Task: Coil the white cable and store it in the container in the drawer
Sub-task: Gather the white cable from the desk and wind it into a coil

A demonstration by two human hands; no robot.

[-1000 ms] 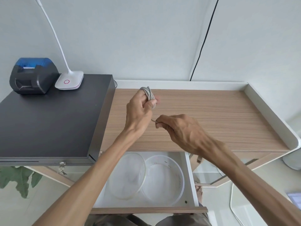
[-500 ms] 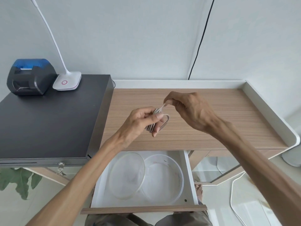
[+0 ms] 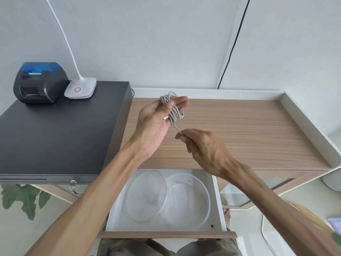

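Observation:
The white cable (image 3: 173, 109) is wound in several loops around the fingers of my left hand (image 3: 158, 122), held palm up above the wooden desktop (image 3: 239, 130); a metal plug end shows by the thumb. My right hand (image 3: 203, 146) pinches the cable's short free tail just below the coil. Below both hands the white drawer (image 3: 218, 209) stands pulled out. In it sits a clear round container (image 3: 186, 200), with its clear lid (image 3: 145, 196) leaning on the container's left rim.
A black cabinet top (image 3: 55, 130) to the left carries a blue-and-black printer (image 3: 39, 83) and a white lamp base (image 3: 81, 87). A raised white rim (image 3: 310, 122) edges the desk's back and right. A black wire (image 3: 234, 43) hangs down the wall.
My left hand has risen and turned palm up with the coil. My right hand dropped from above the coil to below it, drawing the tail down around the loops.

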